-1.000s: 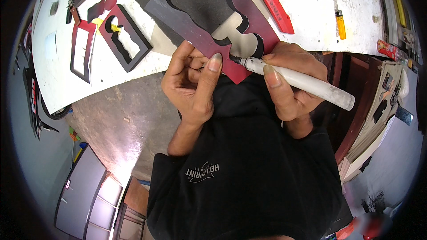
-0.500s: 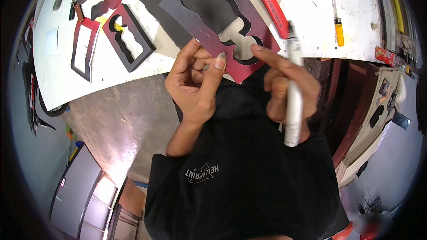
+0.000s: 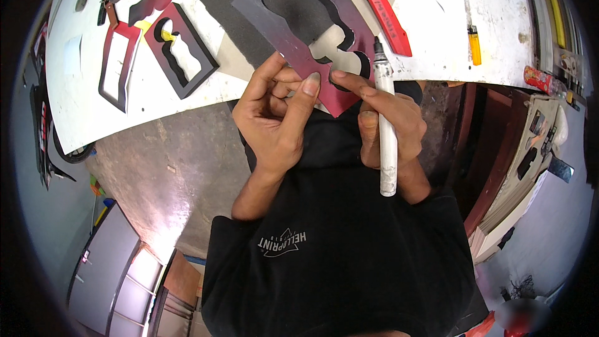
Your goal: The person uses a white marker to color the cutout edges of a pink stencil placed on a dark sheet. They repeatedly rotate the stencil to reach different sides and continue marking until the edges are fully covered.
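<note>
Pinched between thumb and fingers of my left hand (image 3: 274, 112) is a flat panel (image 3: 284, 40), fading from dark grey to maroon, with a wavy-edged cut-out and a rounded opening near its lower end. The panel tilts over the table's near edge. My right hand (image 3: 399, 122) grips a white marker (image 3: 387, 150), its dark tip pointing up and away from the panel. The right index finger reaches to the rim of the rounded opening and seems to touch it. A dark grey sheet (image 3: 228, 15) lies beneath the panel.
On the white table (image 3: 437, 56) lie a red utility knife (image 3: 387, 22) and a yellow lighter (image 3: 475, 47) at right. To the left are a dark maroon frame (image 3: 203, 56) with a shaped cut-out and a thinner frame (image 3: 115, 97). A stack of boards (image 3: 505, 193) stands at right.
My right hand has moved left with the marker, bringing its index finger from the opening's upper right to its lower left rim. The left hand keeps its hold; the panel has shifted slightly.
</note>
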Motion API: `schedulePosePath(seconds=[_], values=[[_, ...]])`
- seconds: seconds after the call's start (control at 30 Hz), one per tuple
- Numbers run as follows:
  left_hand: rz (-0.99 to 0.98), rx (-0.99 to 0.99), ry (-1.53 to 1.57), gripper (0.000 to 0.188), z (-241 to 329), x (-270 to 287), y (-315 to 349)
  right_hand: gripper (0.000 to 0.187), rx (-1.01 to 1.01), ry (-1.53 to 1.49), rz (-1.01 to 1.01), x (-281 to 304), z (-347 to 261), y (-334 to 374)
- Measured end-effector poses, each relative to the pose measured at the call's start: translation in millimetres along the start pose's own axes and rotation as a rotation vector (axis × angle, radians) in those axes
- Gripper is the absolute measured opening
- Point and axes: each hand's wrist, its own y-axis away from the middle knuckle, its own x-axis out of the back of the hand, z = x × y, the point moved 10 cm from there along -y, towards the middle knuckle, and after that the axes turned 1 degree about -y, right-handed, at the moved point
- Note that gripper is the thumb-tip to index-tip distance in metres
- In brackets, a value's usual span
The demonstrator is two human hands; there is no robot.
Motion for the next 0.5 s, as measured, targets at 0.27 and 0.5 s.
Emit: schedulePosePath(seconds=[0.27, 0.5], values=[[-0.006, 0.002, -0.019, 0.048, -0.9, 0.0, -1.5, 0.022, -0.022, -0.108, -0.027, 2.1, 4.1, -0.5], [-0.024, -0.012, -0.002, 0.047, -1.9, -0.1, -2.0, 0.027, -0.019, -0.145, 0.004, 5.0, 6.1, 3.6]])
